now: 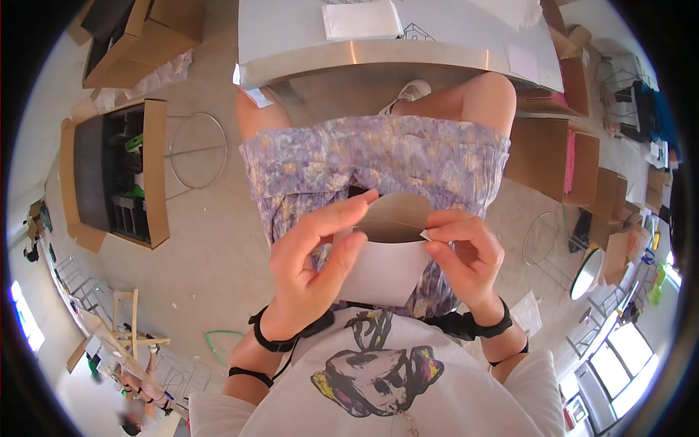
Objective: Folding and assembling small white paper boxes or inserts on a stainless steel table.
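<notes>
Above my lap is a white paperboard piece, bent into a sleeve with a curved open top and a grey-brown inside. My left hand is at its left side, thumb near the front rim and long fingers stretched toward the back edge; they hold it between them. Thumb and forefinger of my right hand pinch a small white corner at the right edge of the opening. The lower part of the sleeve rests against my patterned shorts.
A grey-white table with a metal edge stands before my knees, a white paper stack on it. To the left is an open carton with dark trays beside a round metal stool frame. Brown cartons line the right.
</notes>
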Demonstrator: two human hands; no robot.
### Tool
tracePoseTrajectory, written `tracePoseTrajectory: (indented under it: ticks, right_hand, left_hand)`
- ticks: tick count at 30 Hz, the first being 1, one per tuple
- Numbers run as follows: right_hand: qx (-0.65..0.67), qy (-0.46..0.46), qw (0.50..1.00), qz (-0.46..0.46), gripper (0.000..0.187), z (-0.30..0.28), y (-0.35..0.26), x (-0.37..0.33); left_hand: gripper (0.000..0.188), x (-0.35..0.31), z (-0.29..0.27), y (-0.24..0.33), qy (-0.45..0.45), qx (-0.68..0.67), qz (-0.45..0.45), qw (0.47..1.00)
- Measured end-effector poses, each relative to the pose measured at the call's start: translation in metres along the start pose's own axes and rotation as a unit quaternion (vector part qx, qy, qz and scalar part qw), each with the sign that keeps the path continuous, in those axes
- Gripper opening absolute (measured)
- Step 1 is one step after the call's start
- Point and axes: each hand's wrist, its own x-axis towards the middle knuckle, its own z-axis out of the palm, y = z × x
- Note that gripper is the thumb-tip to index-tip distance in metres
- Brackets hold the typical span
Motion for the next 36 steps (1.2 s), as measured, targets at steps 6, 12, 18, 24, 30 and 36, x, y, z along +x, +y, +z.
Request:
tracePoseTrajectory:
  ticks: [6,12,18,24,30,36]
  right_hand:
    - [0.197,-0.013,0.972,0.129,0.017,-0.003,-0.013,0.003]
    - [0.271,-0.026,0.924,0.267,0.023,0.004,-0.04,0.029]
    - [0.002,-0.116,0.977,0.177,0.019,-0.003,-0.053,0.044]
    - [-0.117,-0.055,0.986,0.105,0.013,0.002,-0.052,0.05]
    - [-0.038,0.082,0.989,0.118,0.017,0.025,-0.044,0.052]
    - [-0.004,0.001,0.989,0.145,0.025,0.029,-0.039,0.037]
  left_hand:
    - [0.039,-0.008,-0.009,-0.003,-0.059,-0.12,-0.021,0.991]
    - [0.038,-0.006,-0.009,0.004,-0.067,-0.115,-0.009,0.991]
    - [0.047,-0.007,-0.009,0.01,-0.045,-0.041,-0.048,0.997]
    - [0.075,0.0,0.001,0.01,0.02,-0.034,-0.2,0.979]
    - [0.12,0.019,0.021,0.012,0.019,0.337,0.02,0.941]
    - [0.118,0.022,0.014,0.007,0.013,0.338,0.053,0.939]
